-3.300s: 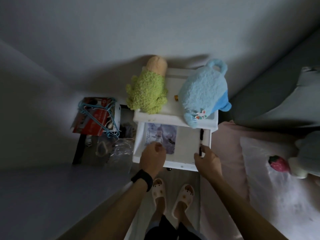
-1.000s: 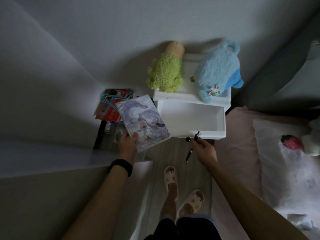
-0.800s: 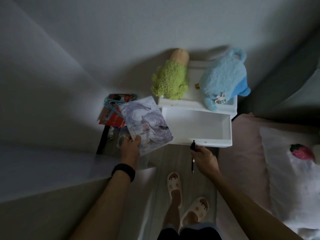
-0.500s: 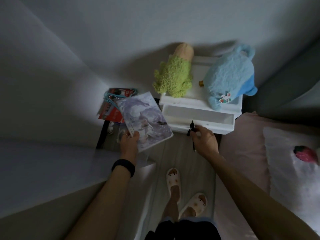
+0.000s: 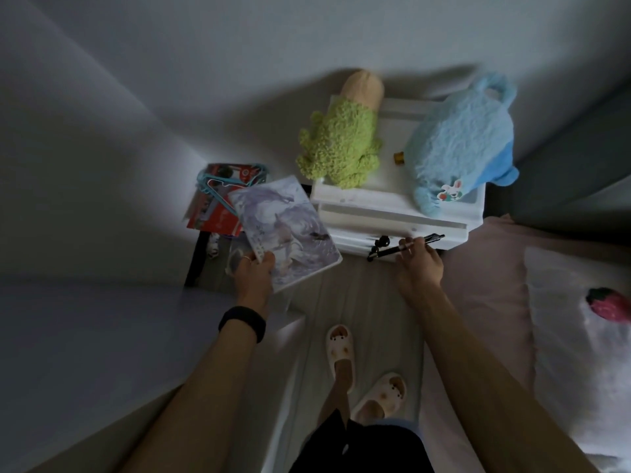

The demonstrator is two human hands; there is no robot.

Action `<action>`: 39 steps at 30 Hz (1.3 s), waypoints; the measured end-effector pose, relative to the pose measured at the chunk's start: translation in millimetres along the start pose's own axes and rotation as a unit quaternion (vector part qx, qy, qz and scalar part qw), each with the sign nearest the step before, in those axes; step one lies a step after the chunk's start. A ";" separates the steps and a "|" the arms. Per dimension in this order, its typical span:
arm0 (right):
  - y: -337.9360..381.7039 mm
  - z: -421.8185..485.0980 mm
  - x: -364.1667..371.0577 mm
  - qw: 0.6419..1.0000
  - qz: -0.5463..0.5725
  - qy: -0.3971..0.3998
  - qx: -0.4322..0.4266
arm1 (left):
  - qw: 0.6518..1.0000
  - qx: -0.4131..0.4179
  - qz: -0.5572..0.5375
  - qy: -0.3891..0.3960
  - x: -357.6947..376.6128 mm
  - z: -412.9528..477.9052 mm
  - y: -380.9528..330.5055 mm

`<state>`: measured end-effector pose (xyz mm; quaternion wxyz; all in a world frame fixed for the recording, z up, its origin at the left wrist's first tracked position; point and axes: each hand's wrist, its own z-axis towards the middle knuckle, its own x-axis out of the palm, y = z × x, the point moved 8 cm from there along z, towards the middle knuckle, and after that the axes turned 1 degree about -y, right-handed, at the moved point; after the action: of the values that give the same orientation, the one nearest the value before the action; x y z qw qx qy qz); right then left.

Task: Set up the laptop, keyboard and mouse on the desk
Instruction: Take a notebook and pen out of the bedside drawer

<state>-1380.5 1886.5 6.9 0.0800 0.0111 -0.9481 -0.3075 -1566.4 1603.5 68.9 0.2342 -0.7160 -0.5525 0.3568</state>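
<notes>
No laptop, keyboard or mouse shows in this view. My left hand (image 5: 254, 273) grips the near corner of a thin booklet with a pale purple illustrated cover (image 5: 285, 232), held out flat above the floor. My right hand (image 5: 418, 266) holds a black pen (image 5: 406, 248) lying sideways across the fingertips, right in front of the white nightstand's drawer (image 5: 396, 230), which is pushed in. The drawer's small dark knob (image 5: 381, 241) sits just left of the pen.
A green plush (image 5: 341, 146) and a blue plush (image 5: 457, 145) lie on the nightstand top. A red bag with blue hangers (image 5: 222, 203) stands to the left. A white desk surface (image 5: 85, 336) fills the lower left, a pink bed (image 5: 495, 285) the right.
The booklet and pen came out of the open drawer. My right hand then pushed the drawer shut while my left hand kept the booklet off to the left.
</notes>
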 end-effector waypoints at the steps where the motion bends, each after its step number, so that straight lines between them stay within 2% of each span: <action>1: 2.8 2.4 4.4 1.000 0.014 0.006 0.002 | 1.000 -0.002 -0.002 0.006 2.7 0.1 -0.9; 3: 9.8 6.2 17.1 0.999 0.034 0.016 0.004 | 1.000 0.000 -0.002 0.011 5.8 1.2 -4.6; 10: 8.3 5.1 25.8 1.000 -0.005 -0.012 -0.015 | 1.000 -0.005 0.017 0.004 6.4 4.8 -15.9; 12: 12.1 2.3 24.3 0.999 -0.033 -0.006 -0.015 | 1.000 -0.006 0.020 0.002 5.6 5.3 -16.4; 14: 20.4 -0.2 18.6 0.992 -0.124 -0.006 -0.039 | 1.000 -0.003 0.026 0.001 6.4 0.6 -19.6; 17: 36.5 -20.0 8.9 0.931 -0.350 0.005 -0.107 | 0.998 0.013 0.061 -0.001 6.3 -18.3 -31.6; 20: 49.8 -57.5 3.8 0.870 -0.470 0.038 -0.147 | 0.994 0.042 0.098 -0.008 6.7 -42.0 -45.5; 25: 87.8 -119.8 9.9 0.820 -0.510 0.117 -0.230 | 0.987 0.092 0.134 0.008 8.5 -94.9 -61.3; 29: 109.8 -167.7 11.7 0.772 -0.524 0.196 -0.303 | 0.977 0.146 0.152 -0.009 -7.5 -152.0 -60.0; 35: 86.0 -233.8 -10.8 0.667 -0.580 0.317 -0.345 | 0.984 0.132 0.114 -0.044 -64.8 -250.6 14.1; 39: 43.5 -286.4 -21.6 0.572 -0.626 0.397 -0.351 | 0.982 0.109 0.131 -0.086 -119.3 -305.0 77.5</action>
<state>-1312.6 1756.7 257.8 0.2330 0.6941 -0.3953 -0.5547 -1299.4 1485.5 236.4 0.2140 -0.7190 -0.4295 0.5028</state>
